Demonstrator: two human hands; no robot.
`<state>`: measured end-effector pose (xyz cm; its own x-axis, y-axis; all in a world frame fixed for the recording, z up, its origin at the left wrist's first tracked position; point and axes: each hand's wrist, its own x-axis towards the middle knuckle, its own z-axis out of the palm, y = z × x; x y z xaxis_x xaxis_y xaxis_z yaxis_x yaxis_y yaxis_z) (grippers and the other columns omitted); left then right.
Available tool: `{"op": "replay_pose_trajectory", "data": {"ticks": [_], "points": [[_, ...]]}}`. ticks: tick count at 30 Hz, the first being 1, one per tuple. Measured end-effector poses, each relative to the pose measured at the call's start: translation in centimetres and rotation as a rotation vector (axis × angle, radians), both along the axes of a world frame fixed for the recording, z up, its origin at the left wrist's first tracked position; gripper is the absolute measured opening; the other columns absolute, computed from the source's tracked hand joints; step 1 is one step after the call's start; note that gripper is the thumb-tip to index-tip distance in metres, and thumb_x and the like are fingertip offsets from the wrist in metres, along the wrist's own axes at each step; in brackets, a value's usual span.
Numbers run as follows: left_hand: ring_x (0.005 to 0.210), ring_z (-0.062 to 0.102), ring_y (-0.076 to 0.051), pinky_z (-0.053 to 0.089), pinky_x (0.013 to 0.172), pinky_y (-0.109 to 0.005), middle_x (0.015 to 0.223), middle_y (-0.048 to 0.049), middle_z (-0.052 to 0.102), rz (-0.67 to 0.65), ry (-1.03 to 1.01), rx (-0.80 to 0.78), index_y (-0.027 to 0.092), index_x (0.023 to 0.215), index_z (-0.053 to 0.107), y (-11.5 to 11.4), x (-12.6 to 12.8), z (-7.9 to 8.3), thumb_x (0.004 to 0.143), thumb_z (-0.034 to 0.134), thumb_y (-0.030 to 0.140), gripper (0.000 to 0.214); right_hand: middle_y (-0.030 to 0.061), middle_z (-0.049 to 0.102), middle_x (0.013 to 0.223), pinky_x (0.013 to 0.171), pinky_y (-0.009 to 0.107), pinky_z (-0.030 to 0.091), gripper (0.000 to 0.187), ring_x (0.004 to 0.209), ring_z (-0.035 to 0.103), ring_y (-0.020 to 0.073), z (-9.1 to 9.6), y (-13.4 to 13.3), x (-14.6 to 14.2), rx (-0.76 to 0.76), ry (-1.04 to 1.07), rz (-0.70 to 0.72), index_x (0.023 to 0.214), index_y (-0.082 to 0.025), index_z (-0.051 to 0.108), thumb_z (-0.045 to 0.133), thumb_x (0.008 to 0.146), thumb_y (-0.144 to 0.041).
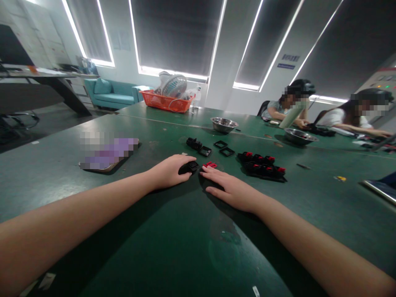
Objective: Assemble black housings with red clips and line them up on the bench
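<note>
My left hand (169, 171) rests on the green table with thumb and fingers curved around a small black square plastic part (193, 166). Just to the right, my right hand (227, 185) lies low with its fingers stretched out, the fingertips at small red plastic pieces (210, 164). Whether they touch the red pieces is hard to tell. Beyond my hands are black square frames (227, 152), another black frame part (204, 151) and a cluster of black ribbed parts (194, 143). Black assemblies with red inserts (262, 167) sit in rows right of my right hand.
A phone in a purple case (116, 152) lies at left. Metal bowls (224, 124) (300, 136) stand farther back. An orange basket (167, 102) holds a fan, beside a clear bottle (197, 99). Two people sit at the far right, working with their hands.
</note>
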<state>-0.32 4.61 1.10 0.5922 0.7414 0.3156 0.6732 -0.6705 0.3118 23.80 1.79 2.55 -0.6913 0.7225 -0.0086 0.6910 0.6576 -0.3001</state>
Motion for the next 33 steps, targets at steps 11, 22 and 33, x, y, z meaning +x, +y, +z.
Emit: {"op": "replay_pose_trajectory", "data": {"ticks": [11, 22, 33], "points": [[0.109, 0.062, -0.026, 0.047, 0.102, -0.042, 0.118, -0.0151, 0.064, -0.106, -0.074, 0.040, 0.011, 0.132, 0.056, -0.21, -0.06, -0.39, 0.083, 0.058, 0.026, 0.051, 0.0140, 0.037, 0.154, 0.118, 0.049, 0.027, 0.057, 0.143, 0.034, 0.0268, -0.03, 0.01, -0.11, 0.014, -0.020, 0.005, 0.145, -0.012, 0.044, 0.045, 0.095, -0.041], [0.105, 0.057, -0.022, 0.047, 0.098, -0.038, 0.112, -0.0109, 0.058, -0.181, -0.107, -0.020, 0.016, 0.134, 0.054, -0.33, -0.06, -0.30, 0.082, 0.059, 0.023, 0.053, 0.0157, 0.042, 0.151, 0.116, 0.049, 0.031, 0.055, 0.141, 0.038, 0.0280, -0.25, 0.04, -0.02, 0.046, 0.015, 0.018, 0.143, -0.013, 0.047, 0.047, 0.094, -0.040], [0.102, 0.051, -0.020, 0.046, 0.097, -0.038, 0.109, -0.0097, 0.046, -0.244, -0.142, 0.069, 0.014, 0.139, 0.049, -0.41, -0.17, -0.69, 0.084, 0.054, 0.021, 0.055, 0.0159, 0.040, 0.153, 0.116, 0.050, 0.031, 0.056, 0.141, 0.037, 0.0278, -0.19, 0.05, -0.06, 0.022, 0.035, 0.027, 0.144, -0.012, 0.045, 0.047, 0.094, -0.038]]}}
